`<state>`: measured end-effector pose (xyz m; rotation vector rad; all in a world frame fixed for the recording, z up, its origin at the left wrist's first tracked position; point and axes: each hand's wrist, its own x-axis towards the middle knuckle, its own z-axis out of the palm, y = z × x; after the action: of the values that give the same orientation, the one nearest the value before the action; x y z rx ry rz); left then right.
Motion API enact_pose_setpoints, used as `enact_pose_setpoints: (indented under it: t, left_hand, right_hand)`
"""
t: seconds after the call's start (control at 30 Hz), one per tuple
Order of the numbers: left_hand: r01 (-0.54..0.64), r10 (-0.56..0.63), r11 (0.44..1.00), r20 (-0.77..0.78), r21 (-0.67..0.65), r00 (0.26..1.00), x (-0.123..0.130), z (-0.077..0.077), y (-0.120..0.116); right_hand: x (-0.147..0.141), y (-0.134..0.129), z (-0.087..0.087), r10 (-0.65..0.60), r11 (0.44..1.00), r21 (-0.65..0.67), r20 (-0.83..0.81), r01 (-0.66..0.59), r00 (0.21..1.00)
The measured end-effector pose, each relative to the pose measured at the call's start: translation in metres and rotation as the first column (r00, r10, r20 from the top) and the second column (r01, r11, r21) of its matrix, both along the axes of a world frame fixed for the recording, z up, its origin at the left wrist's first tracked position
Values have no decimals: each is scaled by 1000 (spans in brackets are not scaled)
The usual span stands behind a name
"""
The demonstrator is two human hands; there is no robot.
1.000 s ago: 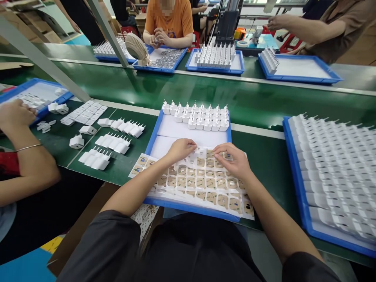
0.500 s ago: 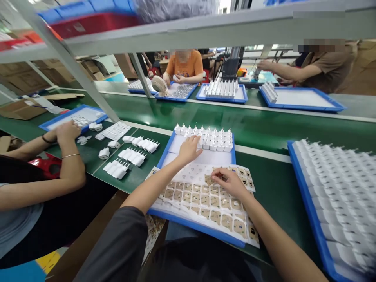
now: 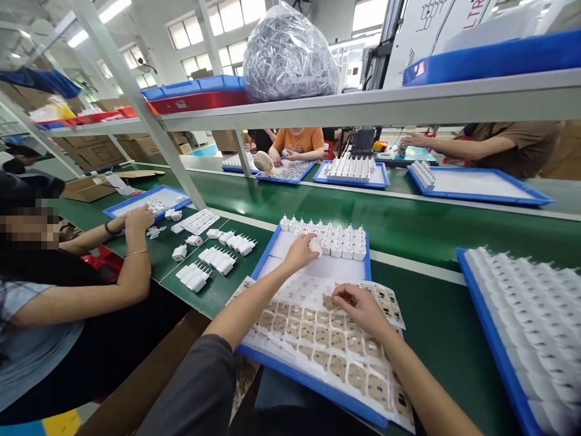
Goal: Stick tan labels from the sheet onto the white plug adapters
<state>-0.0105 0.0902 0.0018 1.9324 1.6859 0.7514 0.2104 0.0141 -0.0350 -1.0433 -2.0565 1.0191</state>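
- Sticker sheets [image 3: 318, 330] overlap across the near half of our blue tray [image 3: 313, 386].
- Above them, our right hand [image 3: 363, 307] pinches a tan sticker [image 3: 328, 301] between its fingers.
- Over the tray's far half, our left hand [image 3: 300, 253] curls its fingers around a white adapter [image 3: 316, 245].
- At the tray's far end, adapter rows [image 3: 348, 243] stand prongs up.
- Left of the tray, loose adapters [image 3: 218, 260] line the green bench [image 3: 431, 315].
- Beyond the tray sits a person in orange [image 3: 302, 143].

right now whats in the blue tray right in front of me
White plugs stand in rows at the far end of the blue tray, with bare white lining in front. Tan-patterned sheets lie across the near part; whatever is under them is covered.
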Motion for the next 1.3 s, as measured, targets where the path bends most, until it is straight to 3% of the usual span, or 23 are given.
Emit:
enact_pose_setpoints:
  t: [0.07,0.13,0.2,0.27,0.33,0.4,0.47,0.63,0.87,1.0,1.17,1.3]
  left_hand:
    - [59,-54,997,104,-50,993,-4,3,-15]
    - [155,-103,980,354,-122,930,-5,5,-33]
    - [256,-60,948,678,-192,733,-3,7,-50]
    - [343,50,907,869,-246,492,1,8,-65]
    - [409,111,869,916,-278,386,5,8,-76]
    - [459,104,847,930,-268,351,9,4,-82]
    - [480,26,851,930,-213,367,10,-2,-85]
    - [527,-189,837,827,-146,529,4,-14,-88]
    - [454,-173,878,782,-152,598,3,-20,-92]
    - [464,-244,881,757,-88,607,5,-22,-93]
    - [409,-250,909,684,-78,685,5,-19,-96]
    - [351,-265,936,663,3,701,3,-18,-96]
  right_hand:
    - [1,-2,3,-13,1000,-21,-40,12,999]
    - [2,-5,9,-1,998,-69,-132,-8,991]
    - [2,-10,18,50,991,-110,-265,-82,963]
    - [2,-16,27,116,978,-118,-382,-173,917]
    - [2,-22,33,149,967,-121,-450,-225,880]
    - [1,-26,37,141,957,-154,-497,-247,856]
    - [1,-28,38,129,947,-180,-547,-267,827]
    - [2,-24,36,98,945,-199,-582,-258,807]
    - [-2,-24,28,126,919,-230,-599,-321,790]
    - [-6,-28,27,179,902,-221,-589,-370,788]
    - [-4,-29,32,247,854,-246,-582,-457,775]
    - [3,-27,37,185,888,-231,-611,-397,770]
